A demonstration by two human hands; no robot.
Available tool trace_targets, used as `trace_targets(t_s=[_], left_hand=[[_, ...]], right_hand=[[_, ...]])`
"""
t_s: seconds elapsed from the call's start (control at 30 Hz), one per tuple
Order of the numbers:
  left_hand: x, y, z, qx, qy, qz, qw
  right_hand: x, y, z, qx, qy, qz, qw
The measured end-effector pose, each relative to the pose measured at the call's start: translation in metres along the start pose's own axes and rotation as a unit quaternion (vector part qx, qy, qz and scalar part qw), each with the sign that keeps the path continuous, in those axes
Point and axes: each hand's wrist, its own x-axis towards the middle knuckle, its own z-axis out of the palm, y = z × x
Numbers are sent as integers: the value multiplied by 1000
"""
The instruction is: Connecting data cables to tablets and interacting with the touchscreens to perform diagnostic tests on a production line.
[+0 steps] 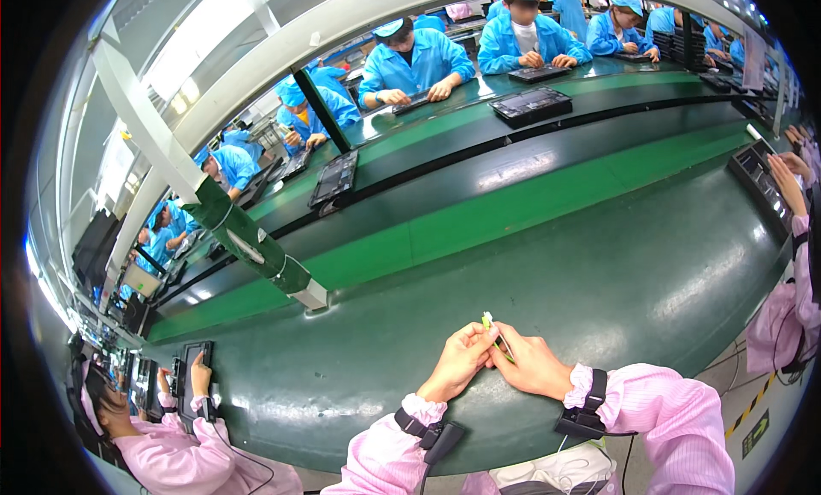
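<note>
the left hand (463,356) and right hand (532,364) both pinch the green-white piece (487,321) over the tabletop (368,350); a light grip from both sides should stop it bending or slipping.

Sleeves pale pink, loose, creased; fine pinstripe clearest on the right sleeve (671,405), left sleeve (376,456) of like cloth. Left cuff (425,407) and right cuff (578,381) gathered, ends frilled. Left hand (456,362) and right hand (534,365) bare. Black left strap (410,422) bears a dark, blocky left module (444,444); black right strap (597,391) likewise, squarish right module (580,424). Thin dark cable (424,478) below the left one.
</note>
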Motion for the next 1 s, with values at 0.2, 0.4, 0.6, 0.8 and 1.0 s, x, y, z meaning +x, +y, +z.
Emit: trace_targets(t_s=[0.2,0.4,0.6,0.8,1.0], left_hand=[[-2,2,7,22,21,-2,1000],[-3,5,10,49,22,-9,999],[-2,2,5,47,3,6,999],[-1,2,5,49,10,1,999],[-2,4,7,43,9,4,999]], right_hand=[[0,2,1,9,6,-4,1000],[0,3,0,15,-1,8,1000],[0,-2,-2,19,-1,8,1000],[0,0,-1,26,-5,11,1000],[0,-1,-2,26,0,5,1000]])
